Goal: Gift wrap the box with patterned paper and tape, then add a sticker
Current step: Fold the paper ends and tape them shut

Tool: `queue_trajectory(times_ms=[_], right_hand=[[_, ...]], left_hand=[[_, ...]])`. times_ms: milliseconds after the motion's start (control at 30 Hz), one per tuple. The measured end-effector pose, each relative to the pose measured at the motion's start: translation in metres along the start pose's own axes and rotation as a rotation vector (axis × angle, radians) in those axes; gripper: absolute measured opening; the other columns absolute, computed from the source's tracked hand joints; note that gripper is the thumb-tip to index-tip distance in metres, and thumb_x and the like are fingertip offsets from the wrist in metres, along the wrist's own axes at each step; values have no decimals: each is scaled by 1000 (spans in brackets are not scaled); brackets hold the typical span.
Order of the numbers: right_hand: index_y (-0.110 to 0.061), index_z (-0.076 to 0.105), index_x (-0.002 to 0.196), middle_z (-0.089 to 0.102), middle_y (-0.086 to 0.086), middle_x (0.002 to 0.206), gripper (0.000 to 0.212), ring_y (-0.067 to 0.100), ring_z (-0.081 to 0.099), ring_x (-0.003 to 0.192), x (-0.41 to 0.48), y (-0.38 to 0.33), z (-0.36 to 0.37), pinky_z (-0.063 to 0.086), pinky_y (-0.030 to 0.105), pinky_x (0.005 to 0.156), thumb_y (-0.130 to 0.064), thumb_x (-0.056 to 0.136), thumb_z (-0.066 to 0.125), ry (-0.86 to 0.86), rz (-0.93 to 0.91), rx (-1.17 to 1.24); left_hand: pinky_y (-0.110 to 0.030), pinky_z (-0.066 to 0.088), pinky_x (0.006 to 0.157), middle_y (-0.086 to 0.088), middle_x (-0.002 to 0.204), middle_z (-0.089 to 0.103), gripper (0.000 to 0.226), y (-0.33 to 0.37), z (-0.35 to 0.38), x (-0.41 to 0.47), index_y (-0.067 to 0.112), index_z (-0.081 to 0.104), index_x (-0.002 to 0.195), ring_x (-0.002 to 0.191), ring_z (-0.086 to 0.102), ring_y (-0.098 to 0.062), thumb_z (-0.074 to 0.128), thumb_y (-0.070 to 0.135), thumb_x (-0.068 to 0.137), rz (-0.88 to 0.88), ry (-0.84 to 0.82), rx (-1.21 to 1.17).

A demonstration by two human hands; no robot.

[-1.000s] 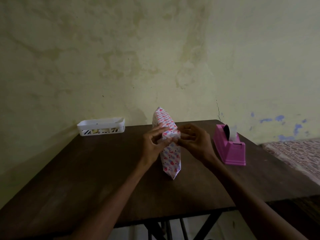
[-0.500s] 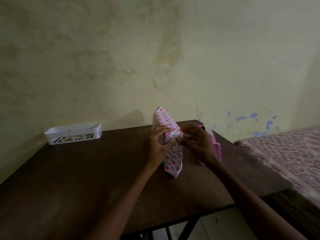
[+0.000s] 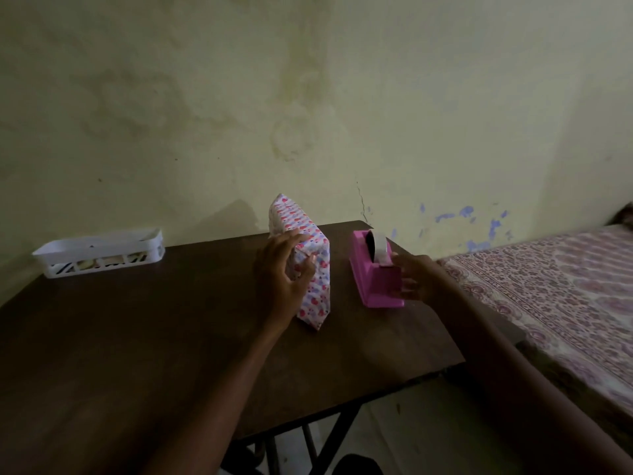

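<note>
The wrapped box [image 3: 318,286], white with pink and blue print, stands on edge near the pink tape dispenser [image 3: 373,282].

Dim light. Stained yellow wall [image 3: 308,97], flecked blue at right, behind dark wooden table [image 3: 137,337]; patterned bed [image 3: 565,296] beside it on the right; pale floor [image 3: 411,423] underneath.

Dark brown wooden counter [image 3: 137,354], crossed legs [image 3: 346,426] visible under the near edge. White slotted plastic basket [image 3: 102,269] at far left corner beside the wall; pale contents, not identifiable. Yellowish wall [image 3: 308,97] stained, blue paint flecks [image 3: 466,212] low right. Bed [image 3: 565,286] with patterned cover just right of the counter.
</note>
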State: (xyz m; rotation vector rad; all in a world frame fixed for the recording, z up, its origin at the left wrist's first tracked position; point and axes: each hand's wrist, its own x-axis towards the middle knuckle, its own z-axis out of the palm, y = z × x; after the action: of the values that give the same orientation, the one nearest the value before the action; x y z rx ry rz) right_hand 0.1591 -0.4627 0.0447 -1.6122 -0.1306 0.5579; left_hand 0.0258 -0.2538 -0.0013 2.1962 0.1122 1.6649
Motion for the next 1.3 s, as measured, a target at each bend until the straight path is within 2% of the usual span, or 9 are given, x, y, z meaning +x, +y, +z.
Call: queue_trajectory(times_ms=[100,233,400,633,700,833,967,1200,1300], right_hand=[[-5,51,127,58,22,112,41,33,64,94,2,-11,-8,60,49,63,-14,90,68,-59,162,70],[-4,53,127,60,22,98,48,34,65,88,8,-13,-13,57,53,70,-10,84,74,-85,194,16],[-15,63,122,60,18,123,56,29,66,106,14,-4,-18,59,52,70,-11,69,81,-131,93,77],[-9,62,116,62,12,118,34,23,64,94,10,5,-12,59,39,57,-14,84,72,-135,-39,161],[-10,60,112,61,10,111,24,22,60,95,9,4,-8,57,41,65,-20,91,66,-132,-33,178],[-3,52,121,59,11,103,33,23,58,93,13,5,-2,51,44,71,-13,92,64,-82,18,215],[1,51,130,60,13,116,50,25,57,109,16,13,1,53,44,77,-10,85,70,-42,11,222],[1,56,116,57,13,112,31,23,57,101,14,21,-1,51,36,68,-5,86,64,-42,-49,229],[4,55,120,58,15,116,35,26,57,107,16,25,-5,53,39,75,-2,87,62,-60,-68,250]], left_hand=[[-44,49,94,-4,127,61,39,-1,0,-1,14,61,124,120,50,-11,64,33,90,-11,7,-11],[-45,50,93,-4,127,61,39,-2,3,-2,15,60,124,120,47,-6,66,32,89,-17,14,-23],[-44,50,94,-4,128,60,41,-4,2,-1,16,59,126,121,50,-13,68,30,89,-24,-4,-9],[-40,49,95,-7,129,60,42,-2,1,-1,15,59,126,120,52,-18,62,37,90,-19,-17,-8],[-39,49,95,-7,129,61,42,-1,0,-1,15,59,126,120,51,-17,63,36,90,-13,-15,-5],[-37,48,95,-7,129,60,42,-2,-1,-1,15,59,126,120,49,-15,63,36,90,-18,-13,-14],[-34,46,97,-6,130,60,43,-4,0,-1,16,59,126,121,50,-16,61,39,90,-15,-24,-17],[-32,44,98,-6,130,59,42,-4,-3,-1,16,58,127,122,52,-19,61,36,90,-19,-32,-21],[-32,44,96,-8,129,60,43,-2,-4,-2,14,59,126,120,52,-19,60,36,90,-13,-25,-18]])
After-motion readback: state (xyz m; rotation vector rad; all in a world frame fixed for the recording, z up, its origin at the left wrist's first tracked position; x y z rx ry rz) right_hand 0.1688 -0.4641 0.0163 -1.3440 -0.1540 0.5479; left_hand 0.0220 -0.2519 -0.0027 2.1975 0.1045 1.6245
